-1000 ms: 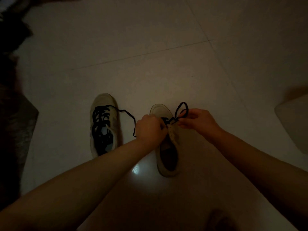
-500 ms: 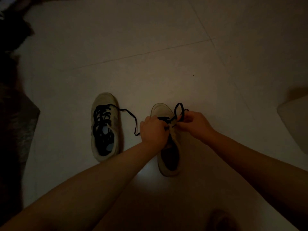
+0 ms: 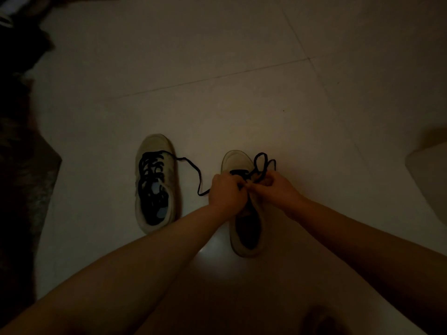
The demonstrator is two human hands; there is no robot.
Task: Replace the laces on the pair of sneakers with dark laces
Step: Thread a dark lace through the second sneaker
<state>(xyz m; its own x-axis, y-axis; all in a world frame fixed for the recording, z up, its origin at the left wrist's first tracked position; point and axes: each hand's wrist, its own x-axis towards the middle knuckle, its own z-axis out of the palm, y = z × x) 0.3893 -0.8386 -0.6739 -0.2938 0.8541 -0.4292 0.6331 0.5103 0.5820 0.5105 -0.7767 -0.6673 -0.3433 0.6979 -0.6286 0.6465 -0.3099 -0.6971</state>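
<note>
From the head camera, the only view, the right sneaker lies on the pale tiled floor at about 6 o'clock of frame centre, toe pointing to 12 o'clock, with both hands meeting over its eyelet row. The left hand is curled tight, and the right hand pinches the dark lace, whose loops stand up toward 1 o'clock of the knuckles; what the left fingers grip is hidden, though it looks like the same lace. The left sneaker, at 9 o'clock of the hands, is already threaded in dark lace, a loose end trailing toward the left wrist. To do this step well, I would keep the lace flat and untwisted, draw both ends evenly before going to the next eyelet, and steady the shoe so it cannot slide. The dim light hides the eyelets.
</note>
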